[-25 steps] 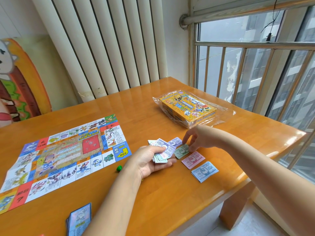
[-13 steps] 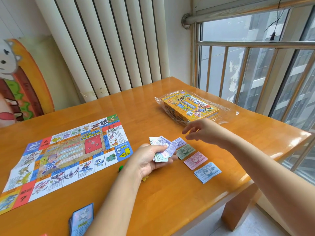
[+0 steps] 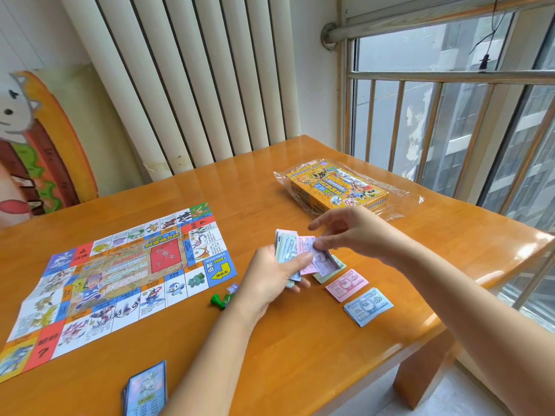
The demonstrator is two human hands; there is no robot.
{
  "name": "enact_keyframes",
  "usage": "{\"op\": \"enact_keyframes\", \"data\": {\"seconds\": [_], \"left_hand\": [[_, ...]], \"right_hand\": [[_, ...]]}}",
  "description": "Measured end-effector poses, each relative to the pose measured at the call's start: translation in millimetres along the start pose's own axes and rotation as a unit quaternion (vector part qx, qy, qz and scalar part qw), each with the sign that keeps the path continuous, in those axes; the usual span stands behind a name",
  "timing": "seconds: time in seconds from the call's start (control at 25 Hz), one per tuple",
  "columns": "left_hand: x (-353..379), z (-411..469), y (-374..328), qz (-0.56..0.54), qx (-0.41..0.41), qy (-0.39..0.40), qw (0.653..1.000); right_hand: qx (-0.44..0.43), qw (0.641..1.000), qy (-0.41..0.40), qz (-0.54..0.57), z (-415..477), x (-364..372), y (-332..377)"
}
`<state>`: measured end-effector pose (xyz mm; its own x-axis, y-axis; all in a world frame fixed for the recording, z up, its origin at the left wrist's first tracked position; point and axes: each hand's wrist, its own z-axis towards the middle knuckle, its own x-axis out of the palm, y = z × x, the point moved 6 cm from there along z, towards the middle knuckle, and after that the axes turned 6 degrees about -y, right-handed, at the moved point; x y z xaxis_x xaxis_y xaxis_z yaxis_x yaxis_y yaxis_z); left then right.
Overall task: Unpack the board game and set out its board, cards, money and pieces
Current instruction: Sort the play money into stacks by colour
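We see an orange wooden table [image 3: 300,361], white vertical slats [image 3: 195,85] behind it, a cartoon burger panel [image 3: 51,151] and a barred window [image 3: 420,121].

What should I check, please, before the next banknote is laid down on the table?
1. Left hand grips the money stack firmly: ok.
2. Right hand pinches only the top note: cannot tell, the fingers cover its edge.
3. Pink pile and blue pile lie apart and squared: ok.
4. Green pile is tidy: cannot tell, the held notes partly hide it.
5. Green pawn is out of the way of the piles: ok.
6. Bare table is free near the piles for another one: ok.
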<state>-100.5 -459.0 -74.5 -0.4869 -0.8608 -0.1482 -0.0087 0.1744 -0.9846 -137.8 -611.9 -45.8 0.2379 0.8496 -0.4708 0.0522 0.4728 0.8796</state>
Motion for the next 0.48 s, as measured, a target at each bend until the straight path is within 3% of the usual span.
{"op": "enact_keyframes", "data": {"seconds": [0.16, 0.28, 0.48], "left_hand": [[-14, 7, 10, -0.117, -0.072, -0.073, 0.988], [-21, 10, 21, -0.254, -0.163, -0.097, 0.948], [-20, 10, 29, -0.276, -0.213, -0.088, 0.933]], "right_hand": [[0.053, 0.995, -0.056, 0.069, 7, -12, -13], [0.126, 0.978, -0.086, 0.14, 8, -11, -28], [0.122, 0.986, -0.108, -0.04, 13, -7, -36]]}}
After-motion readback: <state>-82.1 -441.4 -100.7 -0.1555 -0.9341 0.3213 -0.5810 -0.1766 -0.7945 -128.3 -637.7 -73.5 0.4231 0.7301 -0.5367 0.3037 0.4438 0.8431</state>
